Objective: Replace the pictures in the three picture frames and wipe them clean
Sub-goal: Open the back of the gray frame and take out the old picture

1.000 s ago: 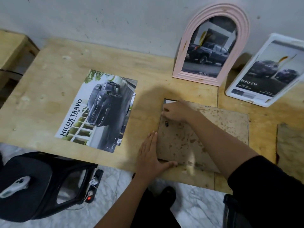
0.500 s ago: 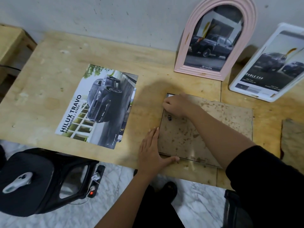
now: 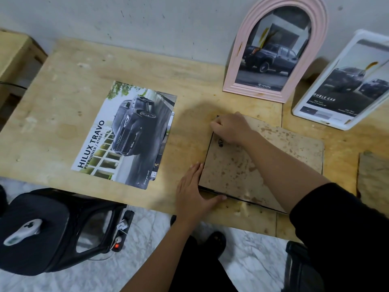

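Pink arched frame (image 3: 233,66); white frame (image 3: 320,120). Brown board (image 3: 231,169), mottled with pale blotches. Pale yellowish wood-grain table (image 3: 63,106). Dark grey truck, black lettering on white poster (image 3: 130,133). White, grey-veined marble floor (image 3: 147,260). Black stool (image 3: 42,211), black sleeve (image 3: 341,228).

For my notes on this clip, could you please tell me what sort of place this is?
Probably a makeshift indoor workspace: a bare plywood table against a scuffed wall, a marble-patterned floor, and a power strip below.

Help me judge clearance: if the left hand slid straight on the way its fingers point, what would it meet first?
Probably the right hand, curled at the far left corner of the face-down frame; the left hand points along that frame's left edge. Depth is unclear.
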Demonstrator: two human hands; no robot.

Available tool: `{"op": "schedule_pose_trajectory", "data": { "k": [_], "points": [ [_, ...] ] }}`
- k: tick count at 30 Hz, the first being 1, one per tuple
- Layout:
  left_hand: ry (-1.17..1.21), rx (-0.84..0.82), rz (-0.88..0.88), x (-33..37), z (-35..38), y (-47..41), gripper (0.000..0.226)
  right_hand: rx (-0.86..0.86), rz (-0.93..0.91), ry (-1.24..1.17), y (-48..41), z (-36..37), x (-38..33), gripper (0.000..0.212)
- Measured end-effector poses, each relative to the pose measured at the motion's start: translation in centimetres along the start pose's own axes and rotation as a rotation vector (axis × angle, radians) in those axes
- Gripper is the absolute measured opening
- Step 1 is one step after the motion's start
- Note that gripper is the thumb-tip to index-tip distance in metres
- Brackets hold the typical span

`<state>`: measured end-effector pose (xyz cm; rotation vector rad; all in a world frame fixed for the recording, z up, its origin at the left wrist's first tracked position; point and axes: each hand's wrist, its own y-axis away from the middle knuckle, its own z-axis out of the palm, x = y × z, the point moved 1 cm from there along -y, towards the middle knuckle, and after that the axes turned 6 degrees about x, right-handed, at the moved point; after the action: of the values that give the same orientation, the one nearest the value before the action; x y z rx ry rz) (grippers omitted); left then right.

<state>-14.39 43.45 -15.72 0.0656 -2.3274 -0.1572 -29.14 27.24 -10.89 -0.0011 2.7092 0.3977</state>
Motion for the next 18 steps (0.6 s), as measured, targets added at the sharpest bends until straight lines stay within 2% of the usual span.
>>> {"op": "schedule_pose_trajectory", "data": {
  "k": [6,11,18],
  "points": [
    [-0.002,-0.05,0.014,-0.1,-0.2,0.1,0.103,0.037,-0.061,0.031,0.9,-1.6,-0.9,0.04],
    [0.022,-0.028,-0.01,0.0,0.0,0.1,0.105,0.046,-0.14,0.025,1.8,-2.2,-1.8,0.037],
    [0.009,0.0,-0.014,-0.8,1.0,-0.2,0.102,-0.004,-0.094,-0.034,1.7,-1.8,-2.6,0.033]
  ]
}}
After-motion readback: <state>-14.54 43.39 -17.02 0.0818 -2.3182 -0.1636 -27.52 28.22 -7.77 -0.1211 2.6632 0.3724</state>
